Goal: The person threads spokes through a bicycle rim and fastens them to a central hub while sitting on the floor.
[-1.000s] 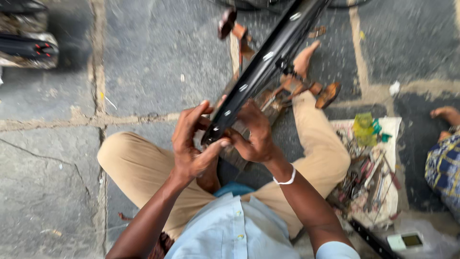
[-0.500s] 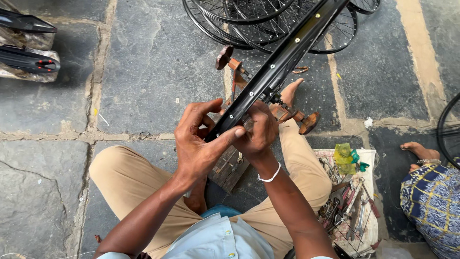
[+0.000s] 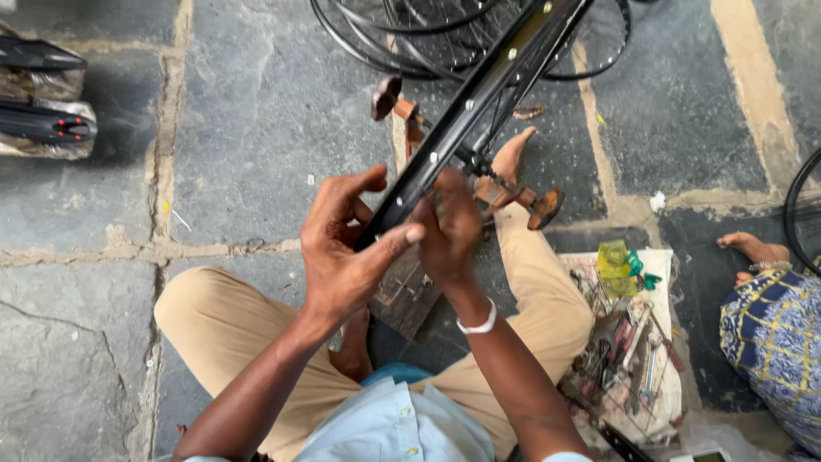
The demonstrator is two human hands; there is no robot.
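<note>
A black bicycle wheel rim with thin spokes runs diagonally from the top right down to my hands. My left hand holds the rim's near edge, thumb pressed across it and fingers spread. My right hand is closed around the rim just beside the left, a white bangle on its wrist. The rim rests in a rusty brown stand with round ends, over a small wooden block. I sit cross-legged in tan trousers on grey stone paving.
Several more wheel rims lie at the top. A cloth with tools and a yellow-green bottle lies at my right. Another person's bare foot and patterned garment are at far right. Black parts at upper left.
The view has shifted so the stacked rims now show at the top. My hands stay on the rim's near end; my left fingers have spread and the thumb now lies across the rim.
</note>
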